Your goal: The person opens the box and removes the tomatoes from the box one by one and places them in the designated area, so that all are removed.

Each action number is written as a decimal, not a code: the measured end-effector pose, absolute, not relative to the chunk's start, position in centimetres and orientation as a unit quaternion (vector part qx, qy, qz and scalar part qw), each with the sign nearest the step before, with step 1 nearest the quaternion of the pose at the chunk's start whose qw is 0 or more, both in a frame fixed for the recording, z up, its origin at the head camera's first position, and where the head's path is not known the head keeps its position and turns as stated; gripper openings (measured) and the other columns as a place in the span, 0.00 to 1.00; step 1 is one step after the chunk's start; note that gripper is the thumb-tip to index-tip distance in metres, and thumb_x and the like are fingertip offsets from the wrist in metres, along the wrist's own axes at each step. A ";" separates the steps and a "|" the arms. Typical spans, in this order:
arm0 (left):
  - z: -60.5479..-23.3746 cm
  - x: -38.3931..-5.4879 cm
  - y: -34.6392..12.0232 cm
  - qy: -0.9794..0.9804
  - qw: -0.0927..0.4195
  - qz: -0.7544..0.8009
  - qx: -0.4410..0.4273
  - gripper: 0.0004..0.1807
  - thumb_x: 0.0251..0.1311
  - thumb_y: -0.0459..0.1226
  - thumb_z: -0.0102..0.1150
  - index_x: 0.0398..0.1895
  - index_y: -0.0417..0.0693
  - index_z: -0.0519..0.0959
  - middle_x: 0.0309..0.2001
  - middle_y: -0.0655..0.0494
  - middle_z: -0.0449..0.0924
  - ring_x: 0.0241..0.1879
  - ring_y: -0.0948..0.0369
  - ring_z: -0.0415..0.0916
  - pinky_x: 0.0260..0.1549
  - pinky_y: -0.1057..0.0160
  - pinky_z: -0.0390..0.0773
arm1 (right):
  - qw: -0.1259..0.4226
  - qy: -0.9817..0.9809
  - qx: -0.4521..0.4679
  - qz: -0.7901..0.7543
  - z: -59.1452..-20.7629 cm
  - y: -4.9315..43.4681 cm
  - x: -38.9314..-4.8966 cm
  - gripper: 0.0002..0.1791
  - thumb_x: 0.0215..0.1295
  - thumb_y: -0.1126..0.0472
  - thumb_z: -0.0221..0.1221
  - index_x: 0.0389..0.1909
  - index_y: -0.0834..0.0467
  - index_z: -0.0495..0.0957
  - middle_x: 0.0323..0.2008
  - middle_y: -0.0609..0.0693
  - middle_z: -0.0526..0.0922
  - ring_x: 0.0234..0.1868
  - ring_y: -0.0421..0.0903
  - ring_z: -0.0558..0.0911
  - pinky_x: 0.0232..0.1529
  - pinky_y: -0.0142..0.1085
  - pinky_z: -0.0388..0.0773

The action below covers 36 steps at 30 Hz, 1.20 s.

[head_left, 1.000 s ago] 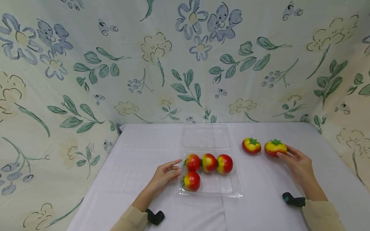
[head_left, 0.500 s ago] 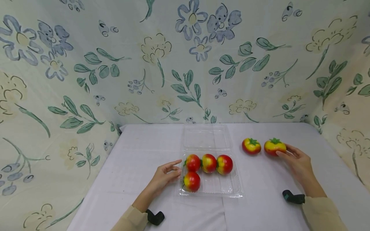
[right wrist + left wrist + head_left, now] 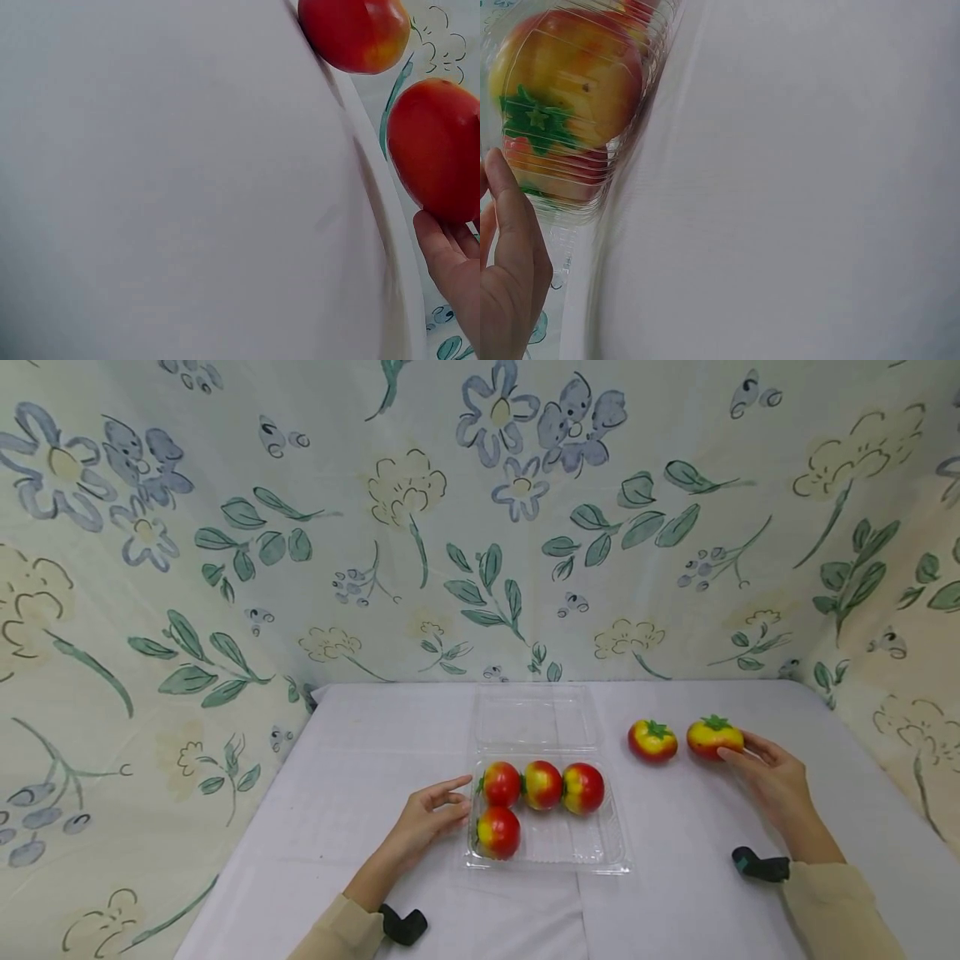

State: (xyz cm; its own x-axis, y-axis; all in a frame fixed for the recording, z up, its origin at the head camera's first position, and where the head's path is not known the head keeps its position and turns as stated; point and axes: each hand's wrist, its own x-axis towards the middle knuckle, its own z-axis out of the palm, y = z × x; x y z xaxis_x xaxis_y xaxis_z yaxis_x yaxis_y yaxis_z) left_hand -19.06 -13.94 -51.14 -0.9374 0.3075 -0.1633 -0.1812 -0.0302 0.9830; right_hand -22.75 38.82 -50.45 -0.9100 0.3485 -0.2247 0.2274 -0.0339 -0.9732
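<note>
On the right of the table, my right hand (image 3: 780,785) grips a red and yellow toy tomato (image 3: 714,738) with a green leafy top, thumb at its near side. In the right wrist view the same toy tomato (image 3: 439,150) shows its red underside against my fingertips (image 3: 431,229). A second toy tomato (image 3: 652,741) sits just left of it. My left hand (image 3: 427,822) rests beside a clear plastic clamshell box (image 3: 558,857), fingers fairly straight at its left wall. Inside, three tomatoes line the back row and one toy tomato (image 3: 498,832) lies front left.
The box's clear lid (image 3: 534,717) lies folded back behind it. A white cloth covers the table (image 3: 375,727). Floral fabric (image 3: 465,527) hangs behind and on both sides. Black wrist-worn devices (image 3: 403,925) sit at both cuffs.
Almost nothing differs. My right hand and the tomato in its grip have shifted very slightly; the left hand and the box have stayed in place.
</note>
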 end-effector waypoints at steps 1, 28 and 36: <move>-51.1 -19.1 -13.9 0.674 0.171 0.717 0.047 0.28 0.66 0.33 0.63 0.68 0.38 0.71 0.43 0.48 0.79 0.37 0.61 0.81 0.44 0.63 0.83 | 0.044 -0.692 -0.208 0.690 -50.5 38.8 -22.8 0.52 0.52 0.49 0.75 0.76 0.51 0.60 0.76 0.49 0.55 0.75 0.48 0.54 0.45 0.17 0.74; -51.0 -19.0 -13.8 0.676 0.169 0.716 0.043 0.28 0.66 0.33 0.63 0.68 0.38 0.71 0.43 0.48 0.79 0.35 0.61 0.82 0.43 0.64 0.83 | 0.021 -0.602 -0.208 0.770 -51.7 39.7 -23.7 0.44 0.56 0.61 0.73 0.73 0.45 0.65 0.66 0.50 0.63 0.68 0.44 0.61 0.41 0.22 0.80; -51.0 -19.0 -13.9 0.674 0.168 0.718 0.044 0.28 0.66 0.33 0.63 0.68 0.38 0.71 0.43 0.48 0.79 0.36 0.61 0.82 0.44 0.64 0.83 | 0.014 -0.605 -0.186 0.774 -51.8 39.8 -23.4 0.36 0.59 0.64 0.71 0.67 0.43 0.69 0.58 0.42 0.67 0.65 0.43 0.62 0.44 0.24 0.80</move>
